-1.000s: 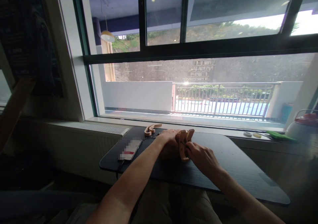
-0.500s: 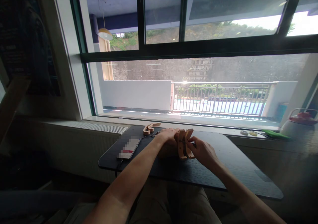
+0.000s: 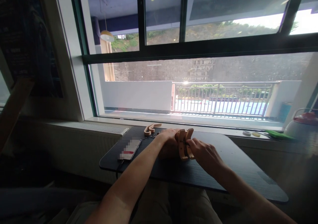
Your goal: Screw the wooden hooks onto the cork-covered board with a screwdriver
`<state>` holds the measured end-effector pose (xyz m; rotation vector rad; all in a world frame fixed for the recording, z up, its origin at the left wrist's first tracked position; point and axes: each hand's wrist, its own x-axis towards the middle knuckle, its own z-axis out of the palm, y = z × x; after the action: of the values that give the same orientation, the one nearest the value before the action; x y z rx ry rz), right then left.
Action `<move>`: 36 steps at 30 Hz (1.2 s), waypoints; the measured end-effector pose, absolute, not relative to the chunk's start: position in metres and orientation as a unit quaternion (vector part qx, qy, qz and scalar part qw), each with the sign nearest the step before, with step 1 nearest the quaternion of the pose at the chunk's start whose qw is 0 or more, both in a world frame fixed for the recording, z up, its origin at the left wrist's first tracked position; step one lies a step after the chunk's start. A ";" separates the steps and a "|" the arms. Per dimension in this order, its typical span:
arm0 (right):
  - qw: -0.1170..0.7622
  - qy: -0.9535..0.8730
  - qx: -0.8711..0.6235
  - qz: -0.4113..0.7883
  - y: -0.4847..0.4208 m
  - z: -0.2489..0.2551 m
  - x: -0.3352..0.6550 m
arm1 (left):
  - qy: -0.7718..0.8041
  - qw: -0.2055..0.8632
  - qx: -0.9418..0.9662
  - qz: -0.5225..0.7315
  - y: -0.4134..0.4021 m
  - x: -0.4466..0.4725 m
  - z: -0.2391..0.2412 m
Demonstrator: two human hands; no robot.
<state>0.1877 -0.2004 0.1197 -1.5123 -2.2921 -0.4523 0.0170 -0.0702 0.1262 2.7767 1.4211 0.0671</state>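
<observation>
A light-brown wooden assembly (image 3: 183,147) with curved, slatted pieces stands on the dark table in front of me. My left hand (image 3: 169,136) is closed around its left side, and the forearm and hand hide part of it. At its right side, my right hand (image 3: 202,149) has its fingers pinched together against the curved pieces. Whatever lies between those fingertips is too small and dark to make out. Beyond my left wrist lie loose curved wooden pieces (image 3: 150,129) and small dark bits of hardware (image 3: 154,136).
A phone (image 3: 130,150) with a cable lies at the left of the black table (image 3: 238,171). Along the windowsill sit rolls of tape (image 3: 246,133), a green item (image 3: 275,135) and a white jug with a red lid (image 3: 304,126). A radiator (image 3: 99,127) stands left.
My right hand has turned slightly, its fingers curling closer over the right curved piece. The left hand keeps its hold. The whole view has shifted a little.
</observation>
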 end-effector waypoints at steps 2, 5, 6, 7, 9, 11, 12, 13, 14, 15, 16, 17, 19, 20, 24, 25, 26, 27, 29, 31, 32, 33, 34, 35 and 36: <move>0.175 -0.814 -0.528 -0.166 -0.200 0.114 0.187 | 0.456 0.009 0.890 0.023 -0.072 0.017 0.126; 0.186 -0.809 -0.532 -0.167 -0.197 0.104 0.186 | 0.459 0.004 0.888 0.025 -0.074 0.017 0.127; 0.193 -0.804 -0.538 -0.165 -0.196 0.101 0.186 | 0.459 0.002 0.888 0.025 -0.074 0.018 0.127; 0.201 -0.796 -0.547 -0.163 -0.194 0.099 0.187 | 0.459 0.001 0.888 0.025 -0.074 0.018 0.127; 0.218 -0.776 -0.572 -0.155 -0.192 0.098 0.190 | 0.459 0.000 0.888 0.023 -0.075 0.018 0.127; 0.230 -0.755 -0.596 -0.147 -0.190 0.099 0.195 | 0.460 -0.001 0.888 0.021 -0.074 0.018 0.127; 0.233 -0.747 -0.606 -0.143 -0.190 0.100 0.197 | 0.460 -0.001 0.888 0.020 -0.074 0.018 0.127; 0.232 -0.742 -0.612 -0.141 -0.190 0.101 0.199 | 0.461 -0.001 0.887 0.018 -0.074 0.018 0.127; 0.230 -0.740 -0.616 -0.140 -0.190 0.103 0.199 | 0.462 -0.001 0.887 0.017 -0.075 0.019 0.127; 0.226 -0.741 -0.616 -0.141 -0.191 0.105 0.199 | 0.464 -0.001 0.886 0.015 -0.075 0.019 0.128; 0.222 -0.745 -0.613 -0.144 -0.192 0.106 0.197 | 0.466 0.000 0.885 0.014 -0.075 0.019 0.128; 0.217 -0.750 -0.606 -0.148 -0.194 0.108 0.196 | 0.468 0.000 0.884 0.014 -0.076 0.018 0.128; 0.210 -0.766 -0.586 -0.158 -0.197 0.112 0.191 | 0.471 0.000 0.882 0.014 -0.077 0.018 0.129; 0.206 -0.775 -0.575 -0.164 -0.198 0.113 0.189 | 0.472 0.000 0.882 0.014 -0.077 0.018 0.130; 0.179 -0.798 -0.546 -0.182 -0.201 0.112 0.186 | 0.472 0.004 0.882 0.017 -0.077 0.018 0.130; 0.172 -0.801 -0.543 -0.185 -0.200 0.110 0.187 | 0.471 0.005 0.882 0.017 -0.076 0.018 0.130; 0.166 -0.803 -0.542 -0.186 -0.200 0.108 0.188 | 0.469 0.006 0.883 0.017 -0.076 0.018 0.130; 0.162 -0.804 -0.541 -0.186 -0.200 0.105 0.189 | 0.468 0.006 0.883 0.018 -0.076 0.019 0.130; 0.156 -0.804 -0.545 -0.181 -0.198 0.098 0.192 | 0.468 0.006 0.883 0.018 -0.076 0.019 0.130; 0.158 -0.799 -0.555 -0.169 -0.197 0.092 0.194 | 0.472 0.006 0.882 0.019 -0.076 0.019 0.129; 0.161 -0.794 -0.563 -0.163 -0.196 0.090 0.195 | 0.474 0.005 0.880 0.018 -0.076 0.019 0.129; 0.165 -0.788 -0.573 -0.156 -0.194 0.089 0.196 | 0.475 0.004 0.880 0.018 -0.076 0.019 0.129; 0.170 -0.781 -0.582 -0.150 -0.193 0.088 0.197 | 0.476 0.003 0.879 0.018 -0.076 0.019 0.129; 0.174 -0.775 -0.590 -0.145 -0.191 0.089 0.197 | 0.477 0.002 0.879 0.018 -0.077 0.019 0.129; 0.177 -0.770 -0.596 -0.142 -0.190 0.089 0.196 | 0.476 0.001 0.879 0.018 -0.077 0.019 0.129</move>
<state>0.1965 -0.1898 0.0892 -1.6872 -2.1791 -0.4024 0.0190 -0.0767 0.1294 2.7604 1.4951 0.0563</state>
